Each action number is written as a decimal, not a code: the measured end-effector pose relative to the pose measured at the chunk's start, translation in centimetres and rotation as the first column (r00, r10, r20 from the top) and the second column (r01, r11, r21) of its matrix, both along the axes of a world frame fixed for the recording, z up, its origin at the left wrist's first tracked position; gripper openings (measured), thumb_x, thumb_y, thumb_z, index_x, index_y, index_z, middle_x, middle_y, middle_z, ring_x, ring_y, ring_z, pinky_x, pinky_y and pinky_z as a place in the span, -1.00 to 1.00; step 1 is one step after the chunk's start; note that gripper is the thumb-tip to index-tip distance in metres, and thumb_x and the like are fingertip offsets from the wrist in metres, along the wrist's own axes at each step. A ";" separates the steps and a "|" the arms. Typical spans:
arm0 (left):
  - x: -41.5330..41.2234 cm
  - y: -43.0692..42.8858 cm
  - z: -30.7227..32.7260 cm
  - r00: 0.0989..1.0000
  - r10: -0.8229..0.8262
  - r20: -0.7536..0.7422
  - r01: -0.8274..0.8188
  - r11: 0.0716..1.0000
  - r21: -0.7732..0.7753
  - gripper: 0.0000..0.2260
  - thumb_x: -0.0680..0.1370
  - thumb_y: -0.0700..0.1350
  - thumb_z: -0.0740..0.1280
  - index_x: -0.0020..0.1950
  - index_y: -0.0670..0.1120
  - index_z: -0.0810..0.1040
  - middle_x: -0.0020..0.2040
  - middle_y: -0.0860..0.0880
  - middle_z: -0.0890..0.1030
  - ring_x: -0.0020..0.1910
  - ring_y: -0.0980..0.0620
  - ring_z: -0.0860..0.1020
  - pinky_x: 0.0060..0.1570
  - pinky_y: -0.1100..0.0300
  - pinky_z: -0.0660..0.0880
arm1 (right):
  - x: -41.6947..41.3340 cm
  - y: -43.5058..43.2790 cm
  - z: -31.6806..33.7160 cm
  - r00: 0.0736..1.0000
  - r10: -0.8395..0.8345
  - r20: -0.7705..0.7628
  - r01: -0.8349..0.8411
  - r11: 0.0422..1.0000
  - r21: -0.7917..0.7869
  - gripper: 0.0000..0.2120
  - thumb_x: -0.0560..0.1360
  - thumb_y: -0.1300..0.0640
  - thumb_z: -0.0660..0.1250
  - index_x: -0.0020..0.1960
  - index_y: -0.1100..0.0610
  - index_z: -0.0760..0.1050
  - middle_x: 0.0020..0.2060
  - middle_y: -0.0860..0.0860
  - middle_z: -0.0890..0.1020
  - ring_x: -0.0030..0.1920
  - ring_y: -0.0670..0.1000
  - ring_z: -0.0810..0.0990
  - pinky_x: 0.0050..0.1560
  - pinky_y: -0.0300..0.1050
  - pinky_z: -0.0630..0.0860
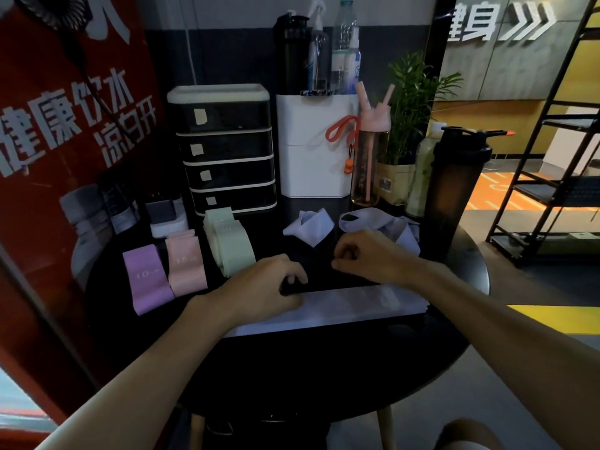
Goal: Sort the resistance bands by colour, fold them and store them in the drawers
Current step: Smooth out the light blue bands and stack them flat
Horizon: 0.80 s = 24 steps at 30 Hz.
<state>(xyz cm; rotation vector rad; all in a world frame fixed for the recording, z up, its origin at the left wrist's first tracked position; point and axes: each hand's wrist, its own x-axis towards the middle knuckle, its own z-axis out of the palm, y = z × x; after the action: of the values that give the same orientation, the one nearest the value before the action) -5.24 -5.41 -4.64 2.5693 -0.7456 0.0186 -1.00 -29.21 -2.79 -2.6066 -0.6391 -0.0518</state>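
Grip unclear: left hand [269, 284] and right hand [367, 254] curl fingers, anything held lost against black table [292, 368].

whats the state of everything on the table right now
drawer unit: all four drawers shut
purple band: folded, flat
pink band: folded, flat
green bands: folded, stacked
lavender band: laid out flat
loose lavender bands: crumpled
left hand: holds lavender band's end
right hand: curled, grasp unclear

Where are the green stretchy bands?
In the head view, the green bands sit left of centre on the black table, just in front of the drawer unit, with the pink bands beside them on the left.
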 end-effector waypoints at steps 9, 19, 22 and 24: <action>1.0 0.0 -0.5 0.993 -0.006 -0.117 0.014 0.998 0.067 -0.90 0.50 0.09 0.37 0.00 0.19 0.56 -0.16 0.18 0.59 -0.19 0.21 0.54 -0.13 0.04 0.57 | 7.5 5.8 -2.7 0.969 -0.178 0.171 0.183 0.983 -0.011 -0.73 0.44 -0.01 0.41 0.09 0.06 0.53 0.07 0.09 0.56 0.08 0.17 0.52 0.10 0.06 0.46; 1.0 -0.5 1.2 0.993 0.000 -0.117 0.014 0.993 0.118 -0.86 0.58 0.04 0.34 0.09 0.05 0.59 -0.10 0.11 0.60 -0.15 0.14 0.55 -0.09 0.11 0.55 | 9.2 5.8 -2.5 0.960 -0.266 0.091 0.271 0.961 -0.046 -0.73 0.49 0.07 0.21 -0.01 0.20 0.61 -0.04 0.14 0.67 -0.05 0.14 0.61 -0.15 -0.10 0.42; 1.0 -1.1 1.1 0.994 0.001 -0.109 0.015 0.989 0.147 -0.88 0.57 0.03 0.34 0.05 0.04 0.59 -0.10 0.11 0.60 -0.15 0.14 0.55 -0.10 0.15 0.53 | 9.0 6.2 -2.5 0.974 -0.225 0.020 0.226 0.972 -0.069 -0.74 0.50 0.00 0.28 0.09 0.10 0.59 0.03 0.08 0.65 0.09 0.10 0.59 0.16 -0.05 0.47; 0.9 -1.2 0.7 0.991 -0.011 -0.134 0.033 0.986 0.161 -0.89 0.55 0.03 0.34 0.01 0.05 0.59 -0.09 0.10 0.62 -0.11 0.12 0.57 -0.05 0.07 0.56 | 8.6 6.5 -2.8 0.974 -0.223 0.044 0.226 0.972 -0.069 -0.82 0.52 0.08 0.27 0.05 0.07 0.60 -0.01 0.06 0.64 0.05 0.09 0.58 0.13 -0.04 0.50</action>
<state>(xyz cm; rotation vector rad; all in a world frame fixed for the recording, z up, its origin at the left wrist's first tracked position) -4.29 -6.61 -3.94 2.6846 -0.7526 -0.2273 7.57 -22.68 -5.57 -2.7444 -0.3612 -0.1490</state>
